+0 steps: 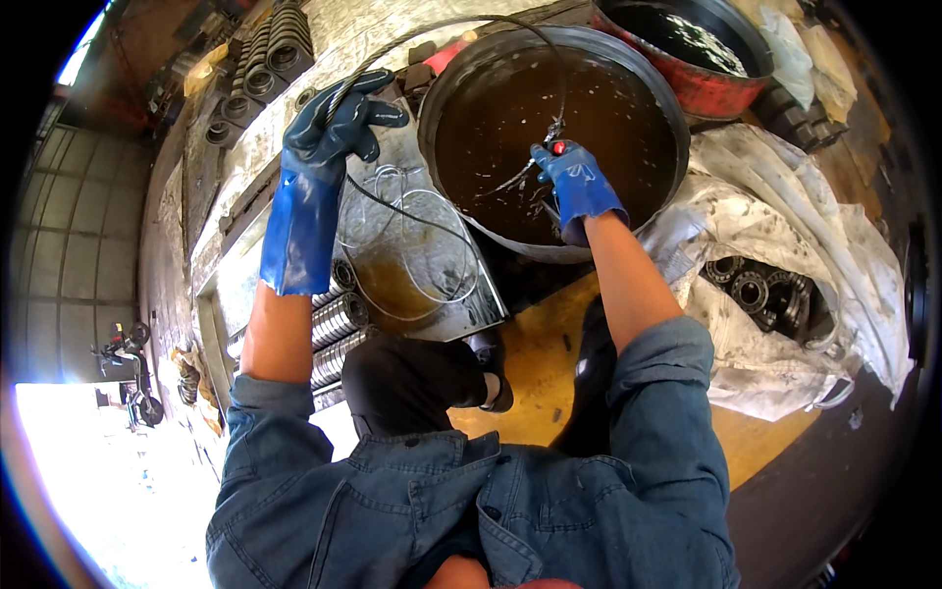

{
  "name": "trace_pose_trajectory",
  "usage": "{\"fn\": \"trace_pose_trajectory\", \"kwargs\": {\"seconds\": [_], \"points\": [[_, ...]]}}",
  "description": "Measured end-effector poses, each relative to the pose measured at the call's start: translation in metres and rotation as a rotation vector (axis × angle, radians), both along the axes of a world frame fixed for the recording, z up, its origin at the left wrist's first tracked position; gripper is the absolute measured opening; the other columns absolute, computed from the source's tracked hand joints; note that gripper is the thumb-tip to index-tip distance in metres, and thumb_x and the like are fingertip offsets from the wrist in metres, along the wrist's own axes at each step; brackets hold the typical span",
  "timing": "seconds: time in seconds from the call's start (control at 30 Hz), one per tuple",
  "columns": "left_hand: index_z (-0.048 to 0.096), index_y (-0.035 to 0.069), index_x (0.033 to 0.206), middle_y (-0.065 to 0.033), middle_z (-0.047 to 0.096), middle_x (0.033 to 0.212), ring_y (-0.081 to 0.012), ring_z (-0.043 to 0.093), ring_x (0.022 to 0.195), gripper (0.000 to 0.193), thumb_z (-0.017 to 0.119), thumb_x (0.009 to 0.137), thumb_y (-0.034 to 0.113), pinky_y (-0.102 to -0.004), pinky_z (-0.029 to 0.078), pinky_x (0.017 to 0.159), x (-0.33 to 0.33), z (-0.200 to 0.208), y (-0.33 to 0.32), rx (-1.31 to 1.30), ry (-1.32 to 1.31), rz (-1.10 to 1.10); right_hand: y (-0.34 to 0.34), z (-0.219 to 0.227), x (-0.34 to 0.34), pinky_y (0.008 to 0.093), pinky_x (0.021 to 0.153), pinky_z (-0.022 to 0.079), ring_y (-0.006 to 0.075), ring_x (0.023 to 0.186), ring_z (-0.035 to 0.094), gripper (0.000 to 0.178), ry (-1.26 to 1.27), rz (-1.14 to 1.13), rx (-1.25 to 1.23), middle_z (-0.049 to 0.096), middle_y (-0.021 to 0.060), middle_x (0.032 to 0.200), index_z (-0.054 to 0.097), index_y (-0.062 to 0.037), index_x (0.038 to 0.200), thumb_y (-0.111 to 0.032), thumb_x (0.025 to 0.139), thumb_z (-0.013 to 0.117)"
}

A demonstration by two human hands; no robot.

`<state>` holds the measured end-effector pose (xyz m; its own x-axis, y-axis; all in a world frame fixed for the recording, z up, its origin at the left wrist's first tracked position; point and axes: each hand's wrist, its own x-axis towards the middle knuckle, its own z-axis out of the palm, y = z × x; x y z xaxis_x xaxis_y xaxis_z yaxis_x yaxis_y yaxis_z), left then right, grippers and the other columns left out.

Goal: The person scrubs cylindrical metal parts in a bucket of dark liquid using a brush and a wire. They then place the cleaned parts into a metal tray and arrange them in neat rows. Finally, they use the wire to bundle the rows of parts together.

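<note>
A dark wire cable (510,20) arches from one hand to the other above a round metal drum (677,128) of brown liquid. My left hand (339,123), in a long blue rubber glove, is raised left of the drum. The cable runs through its palm, though several fingers stick out. My right hand (579,182), in a blue glove, is closed over the liquid around the cable's lower part. A small red piece (559,148) shows at its fingers, its kind unclear. Loose strands hang beside that hand. Below my left hand, a pale thin wire coil (422,309) lies on a wet metal tray (476,294).
A red drum (731,95) with dark liquid stands behind at right. Metal rings (751,292) fill a white sack (785,378) on the right. Ringed metal cylinders (339,319) lie beside my knee; more ring stacks (285,54) are at far left.
</note>
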<state>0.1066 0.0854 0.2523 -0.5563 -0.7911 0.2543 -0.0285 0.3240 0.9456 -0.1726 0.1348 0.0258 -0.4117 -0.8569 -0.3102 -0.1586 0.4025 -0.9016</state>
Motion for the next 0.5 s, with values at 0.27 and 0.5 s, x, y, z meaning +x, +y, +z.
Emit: {"fn": "trace_pose_trajectory", "kwargs": {"seconds": [0.27,0.5], "points": [[0.051,-0.014,0.13,-0.0252,0.068,0.107,-0.0247,0.07,0.09,0.038,0.047,0.101,0.011,-0.0276,0.056,0.068,0.045,-0.039,-0.057,0.01,-0.055,-0.041,-0.022,-0.012,0.002,0.0335,0.064,0.051,0.0175,0.065,0.062,0.038,0.012,0.163,0.201,0.073,0.0092,0.082,0.072,-0.0066,0.097,-0.043,0.089,0.067],[0.047,0.005,0.142,-0.0172,0.067,0.119,-0.0246,0.068,0.103,0.051,0.057,0.099,0.031,-0.0344,0.056,0.083,0.148,-0.113,-0.165,-0.498,-0.651,0.473,-0.022,0.032,-0.002,0.0418,0.085,0.053,0.0341,0.096,0.067,0.04,0.488,0.127,0.165,0.072,0.0151,0.102,0.072,-0.008,0.099,-0.044,0.089,0.057]]}}
